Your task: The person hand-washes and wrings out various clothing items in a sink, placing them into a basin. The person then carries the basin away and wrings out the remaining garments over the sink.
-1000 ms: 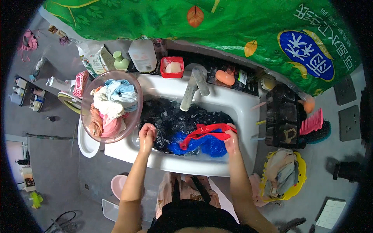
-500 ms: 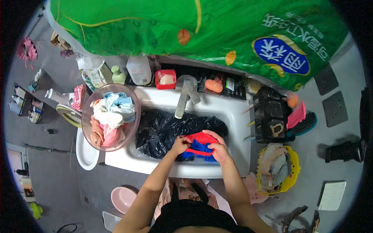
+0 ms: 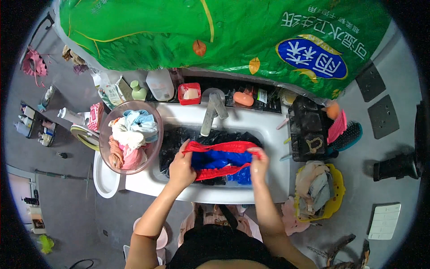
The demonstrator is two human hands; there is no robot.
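Over the white washbasin [image 3: 150, 186], a blue garment with a red elastic waistband [image 3: 221, 147] is stretched open between my hands. My left hand [image 3: 180, 168] is closed on the left end of the waistband, and my right hand [image 3: 258, 165] grips its right end. The blue cloth hangs down inside the red opening toward the basin. Beneath it lies wet, shiny black fabric [image 3: 239, 136] in the water, partly hidden by the garment and my hands. The faucet [image 3: 208, 120] reaches over the basin just beyond the garment.
A clear pinkish bowl [image 3: 104, 150] of light clothes stands on the basin's left side. Soap [image 3: 243, 99], a red soap box [image 3: 189, 93] and bottles line the back ledge. A yellow basket [image 3: 338, 190] with clothes is at right. A large green package [image 3: 156, 49] overhangs the back.
My hands have moved apart, pulling the red waistband from a bunched loop into a wide, long opening. My left hand has shifted left. The view has shifted slightly.
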